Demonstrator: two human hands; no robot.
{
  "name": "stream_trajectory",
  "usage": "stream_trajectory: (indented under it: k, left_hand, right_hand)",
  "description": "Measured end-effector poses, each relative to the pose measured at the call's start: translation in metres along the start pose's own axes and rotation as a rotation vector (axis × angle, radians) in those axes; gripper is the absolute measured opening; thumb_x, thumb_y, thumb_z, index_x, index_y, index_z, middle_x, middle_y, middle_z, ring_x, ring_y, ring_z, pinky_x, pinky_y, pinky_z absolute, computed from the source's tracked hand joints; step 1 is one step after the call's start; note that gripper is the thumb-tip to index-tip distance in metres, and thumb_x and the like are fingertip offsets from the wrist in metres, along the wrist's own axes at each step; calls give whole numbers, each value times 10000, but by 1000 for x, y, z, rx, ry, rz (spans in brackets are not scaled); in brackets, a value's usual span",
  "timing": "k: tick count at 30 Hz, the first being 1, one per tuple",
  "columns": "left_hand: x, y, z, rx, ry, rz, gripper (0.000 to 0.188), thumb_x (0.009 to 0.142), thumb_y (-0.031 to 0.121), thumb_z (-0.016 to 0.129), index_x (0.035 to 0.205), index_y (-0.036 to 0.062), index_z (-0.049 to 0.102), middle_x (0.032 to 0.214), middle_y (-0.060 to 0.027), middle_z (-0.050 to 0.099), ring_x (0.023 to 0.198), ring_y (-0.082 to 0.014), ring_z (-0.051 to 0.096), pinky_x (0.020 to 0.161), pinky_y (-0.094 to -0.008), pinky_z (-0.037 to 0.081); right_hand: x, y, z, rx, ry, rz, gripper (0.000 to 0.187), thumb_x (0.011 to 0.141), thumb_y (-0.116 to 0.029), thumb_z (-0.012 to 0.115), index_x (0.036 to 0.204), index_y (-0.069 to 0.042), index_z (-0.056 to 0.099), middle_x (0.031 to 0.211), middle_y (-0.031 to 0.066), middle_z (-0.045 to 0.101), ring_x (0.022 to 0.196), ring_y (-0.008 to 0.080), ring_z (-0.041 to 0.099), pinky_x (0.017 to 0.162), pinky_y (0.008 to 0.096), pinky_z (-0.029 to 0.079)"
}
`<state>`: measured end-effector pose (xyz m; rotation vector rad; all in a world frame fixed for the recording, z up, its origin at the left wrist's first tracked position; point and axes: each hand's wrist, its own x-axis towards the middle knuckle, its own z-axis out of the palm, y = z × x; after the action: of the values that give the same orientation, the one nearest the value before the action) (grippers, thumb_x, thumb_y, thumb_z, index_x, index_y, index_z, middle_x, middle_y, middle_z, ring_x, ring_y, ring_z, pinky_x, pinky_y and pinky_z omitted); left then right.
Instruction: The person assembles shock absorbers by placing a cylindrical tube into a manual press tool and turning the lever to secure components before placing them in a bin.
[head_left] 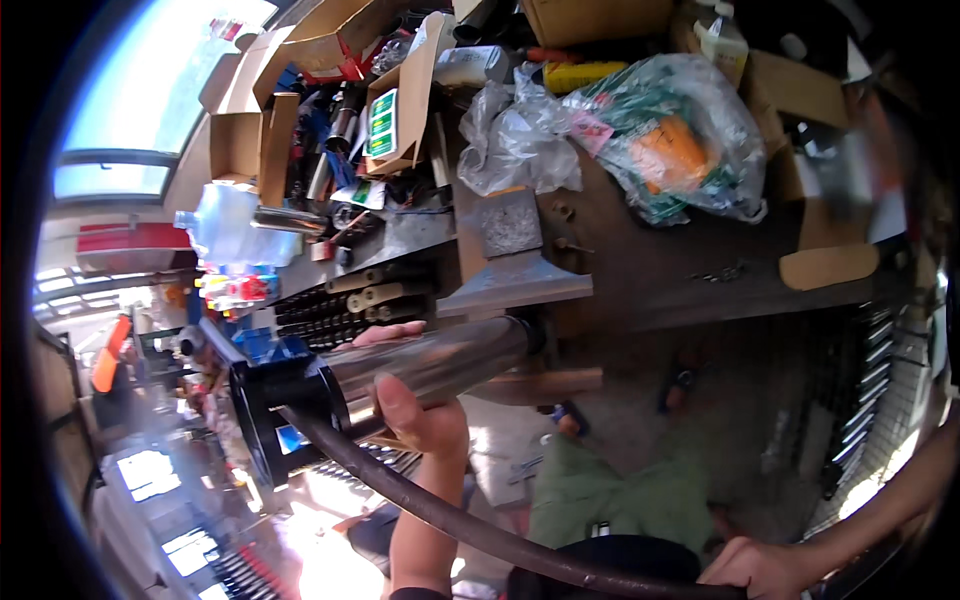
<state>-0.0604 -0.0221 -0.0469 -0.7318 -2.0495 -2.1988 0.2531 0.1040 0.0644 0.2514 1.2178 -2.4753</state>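
A shiny metal cylinder (450, 358) lies across in front of me, at the near edge of the workbench. Its left end carries a black flanged head (290, 405), and its right end has a dark cap or collar. My left hand (425, 415) is wrapped round the cylinder from below, thumb on the near side and fingertips showing over the far side. A long dark bar (450, 515) runs from the black head down to the lower right, looking bent. My right hand (755, 568) is closed round its near end at the lower right.
Beyond the cylinder, a bench vise (515, 270) stands at the workbench (640, 270) edge. Clear plastic bags (525, 140), one with an orange thing in it, and open cardboard boxes (400, 100) of parts crowd the bench. Several rods or tubes (375, 290) are stacked below it.
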Motion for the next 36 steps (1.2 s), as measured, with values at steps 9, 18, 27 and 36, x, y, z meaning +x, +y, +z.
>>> stream_trajectory:
  k: [9,18,27,36]
  left_hand:
    - [-1,17,7,126,-106,57,451,924,87,689,1296,-24,459,1161,-122,617,954,-166,624,798,-322,563]
    - [49,12,-43,-411,-999,1,897,892,147,720,1493,64,59,1496,-139,333,1366,-241,323,1106,-374,297]
    - [55,37,-168,-434,-1019,-777,698,941,255,623,1540,47,332,1432,-121,521,1310,-270,507,1115,-395,375]
    - [-112,198,-273,697,-382,-486,377,869,412,704,964,48,680,734,-56,681,689,-206,651,620,-378,481]
  right_hand:
    - [70,88,149,-112,365,-203,399,986,-23,543,612,-55,407,530,52,471,451,171,521,434,344,347]
    - [295,230,267,168,826,-556,383,1038,-208,507,698,-38,547,606,32,509,549,145,483,549,306,370]
    - [303,178,258,-258,863,-654,288,1012,-267,574,845,-36,618,745,37,571,645,149,510,647,273,414]
    - [256,-171,7,-1981,882,-1370,362,806,-168,703,1159,-118,639,1203,104,603,1145,313,566,1021,462,382]
